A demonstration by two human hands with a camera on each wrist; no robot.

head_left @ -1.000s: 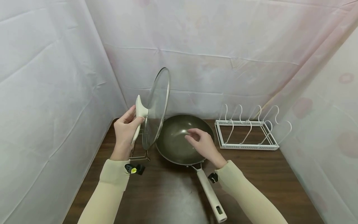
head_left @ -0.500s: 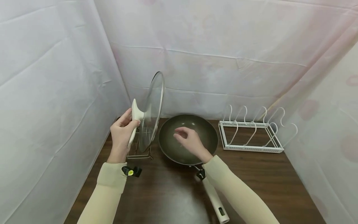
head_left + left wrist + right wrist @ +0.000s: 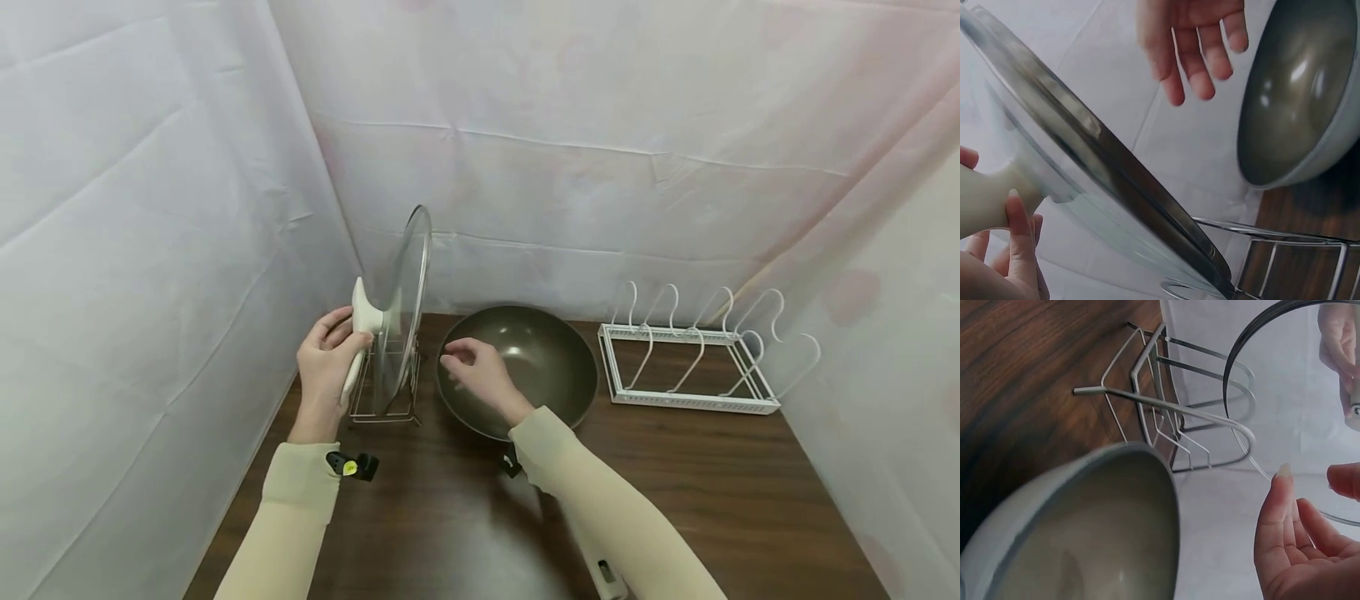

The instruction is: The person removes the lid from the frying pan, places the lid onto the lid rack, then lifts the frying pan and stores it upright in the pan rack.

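My left hand (image 3: 322,367) grips the cream handle (image 3: 365,315) of a glass pan lid (image 3: 407,304) with a metal rim. Held on edge, the lid has its lower rim right at the wire rack (image 3: 384,419), which stands left of the pan. In the left wrist view, the lid's rim (image 3: 1107,156) slants down to the rack's wires (image 3: 1272,235). My right hand (image 3: 483,375) hovers over the left part of the dark frying pan (image 3: 551,362), fingers loosely bent and holding nothing. In the right wrist view, its fingers (image 3: 1277,519) are near the lid's edge.
A white rack (image 3: 693,402) with several curved hooks stands right of the pan. The pan's cream handle (image 3: 603,575) points toward me, partly hidden under my right sleeve (image 3: 600,492). Pale cloth (image 3: 555,183) hangs behind and at both sides of the wooden table (image 3: 712,483).
My left hand has lowered the lid toward the wire rack and stood it more upright. My right hand has moved left across the pan toward the lid. The head view has shifted slightly.
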